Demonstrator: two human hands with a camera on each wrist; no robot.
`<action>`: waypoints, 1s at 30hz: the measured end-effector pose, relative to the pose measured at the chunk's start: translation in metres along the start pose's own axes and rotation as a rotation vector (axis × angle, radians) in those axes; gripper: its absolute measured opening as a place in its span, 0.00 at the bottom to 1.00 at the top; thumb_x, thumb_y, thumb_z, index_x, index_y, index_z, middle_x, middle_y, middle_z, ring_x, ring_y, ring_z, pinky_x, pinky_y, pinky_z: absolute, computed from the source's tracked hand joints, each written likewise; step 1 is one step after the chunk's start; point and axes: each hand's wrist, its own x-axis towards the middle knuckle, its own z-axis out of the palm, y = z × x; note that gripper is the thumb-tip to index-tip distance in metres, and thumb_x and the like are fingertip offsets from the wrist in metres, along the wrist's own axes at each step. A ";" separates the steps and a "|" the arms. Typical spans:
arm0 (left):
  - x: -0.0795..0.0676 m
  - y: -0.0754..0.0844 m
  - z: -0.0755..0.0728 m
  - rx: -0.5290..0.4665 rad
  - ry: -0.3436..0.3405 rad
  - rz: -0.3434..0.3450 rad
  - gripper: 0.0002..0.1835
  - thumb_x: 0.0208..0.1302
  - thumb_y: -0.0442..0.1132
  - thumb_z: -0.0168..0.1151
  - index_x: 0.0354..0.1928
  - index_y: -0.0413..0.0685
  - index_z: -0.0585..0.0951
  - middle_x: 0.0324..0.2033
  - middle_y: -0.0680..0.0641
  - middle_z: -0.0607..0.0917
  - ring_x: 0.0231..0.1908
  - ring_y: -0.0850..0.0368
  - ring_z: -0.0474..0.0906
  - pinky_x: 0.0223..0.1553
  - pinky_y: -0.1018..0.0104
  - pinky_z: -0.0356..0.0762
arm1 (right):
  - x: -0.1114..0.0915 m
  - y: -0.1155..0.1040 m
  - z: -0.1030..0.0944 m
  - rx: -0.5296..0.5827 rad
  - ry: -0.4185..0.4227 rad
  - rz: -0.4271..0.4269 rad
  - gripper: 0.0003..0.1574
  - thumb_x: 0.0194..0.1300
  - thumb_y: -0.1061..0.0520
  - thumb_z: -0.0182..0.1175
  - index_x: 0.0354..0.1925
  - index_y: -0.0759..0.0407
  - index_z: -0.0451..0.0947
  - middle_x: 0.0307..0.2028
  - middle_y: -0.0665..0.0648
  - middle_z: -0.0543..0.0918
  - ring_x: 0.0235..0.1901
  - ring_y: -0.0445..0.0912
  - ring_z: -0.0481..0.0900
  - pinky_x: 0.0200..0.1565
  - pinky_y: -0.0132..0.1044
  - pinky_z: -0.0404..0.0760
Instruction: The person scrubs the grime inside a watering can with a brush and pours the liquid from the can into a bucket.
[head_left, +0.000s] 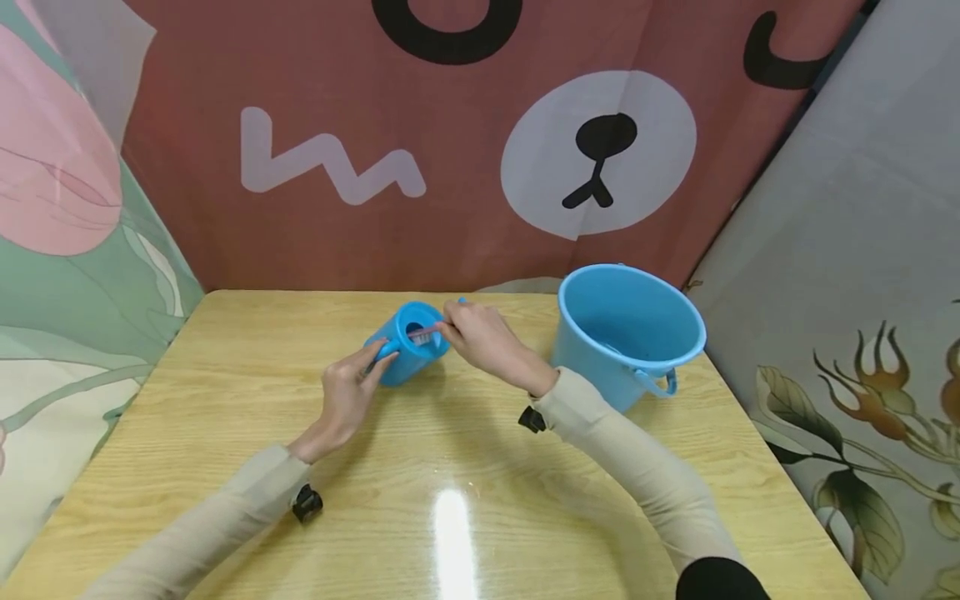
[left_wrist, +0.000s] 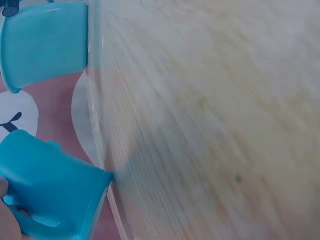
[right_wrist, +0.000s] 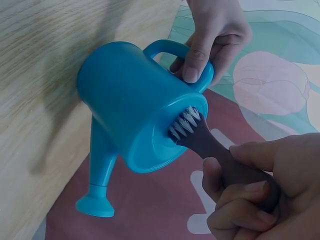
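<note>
A blue watering can (head_left: pixel 405 364) stands tilted on the wooden table, its opening facing up and toward the right hand. My left hand (head_left: pixel 347 398) grips the can's loop handle (right_wrist: pixel 172 47); its fingers also show at the edge of the left wrist view. In my right hand (head_left: pixel 483 340) is a brush (right_wrist: pixel 220 155) with a dark handle and white bristles, the fingers curled round the handle. The bristles (right_wrist: pixel 185 123) are right at the can's top opening. The spout with its flared rose (right_wrist: pixel 95 202) points away from the left hand.
A light blue bucket (head_left: pixel 600 367) with a handle stands on the table (head_left: pixel 360 517) to the right, close to the right forearm. Behind the table hangs a red cloth (head_left: pixel 337 242) with a cartoon face, and patterned cloths hang at both sides.
</note>
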 end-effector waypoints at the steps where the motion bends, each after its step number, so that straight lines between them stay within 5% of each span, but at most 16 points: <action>1: 0.000 0.000 0.000 0.004 0.005 -0.003 0.16 0.57 0.24 0.70 0.49 0.29 0.83 0.44 0.32 0.85 0.43 0.37 0.84 0.41 0.48 0.82 | 0.000 0.000 0.000 -0.001 -0.001 -0.001 0.22 0.76 0.57 0.55 0.23 0.54 0.64 0.18 0.51 0.65 0.15 0.41 0.62 0.19 0.32 0.59; 30: 0.000 -0.001 0.003 0.043 0.026 0.003 0.16 0.55 0.24 0.71 0.48 0.29 0.84 0.41 0.33 0.86 0.38 0.40 0.86 0.35 0.51 0.84 | 0.002 0.003 0.007 0.027 0.040 -0.009 0.22 0.76 0.57 0.55 0.22 0.55 0.66 0.16 0.51 0.65 0.14 0.40 0.61 0.18 0.31 0.59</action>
